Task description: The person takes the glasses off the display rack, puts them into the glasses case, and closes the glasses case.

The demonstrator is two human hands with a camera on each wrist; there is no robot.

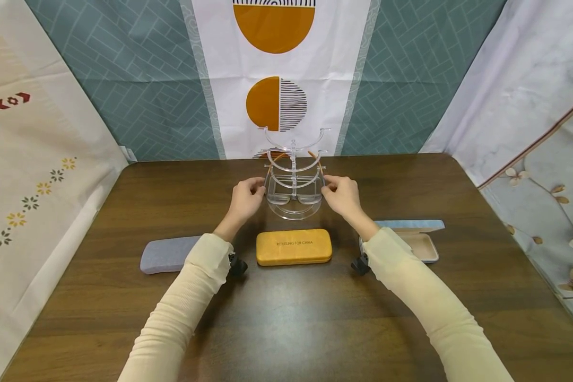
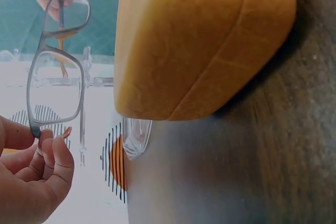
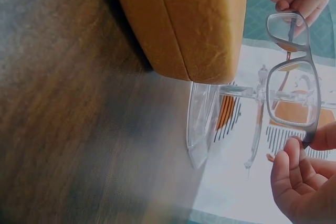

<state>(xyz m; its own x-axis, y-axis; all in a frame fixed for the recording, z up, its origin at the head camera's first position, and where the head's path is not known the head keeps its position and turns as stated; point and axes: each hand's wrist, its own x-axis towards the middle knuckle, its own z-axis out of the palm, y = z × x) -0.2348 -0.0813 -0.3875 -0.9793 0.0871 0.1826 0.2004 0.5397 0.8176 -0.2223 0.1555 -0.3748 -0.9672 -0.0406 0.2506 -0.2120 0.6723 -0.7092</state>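
In the head view, a pair of eyeglasses [image 2: 40, 50] with a grey front and orange temple tips is held level between both hands. My left hand [image 1: 246, 200] pinches the frame at its left corner, thumb against curled fingers. At the right corner, my right hand [image 1: 342, 196] pinches it the same way. The temples point away from me, overlapping the arms of a clear display stand [image 1: 293, 181] at the back of the table. Both wrist views show the lenses [image 3: 293, 93] and the stand's curved bars behind them.
A yellow glasses case [image 1: 294, 247], closed and printed with lettering, lies in front of the stand. To the left is a closed grey-blue case [image 1: 167, 255], partly behind the left sleeve. An opened light-blue case [image 1: 425, 247] sits at the right, partly covered by the right forearm. Patterned cloths hang behind.
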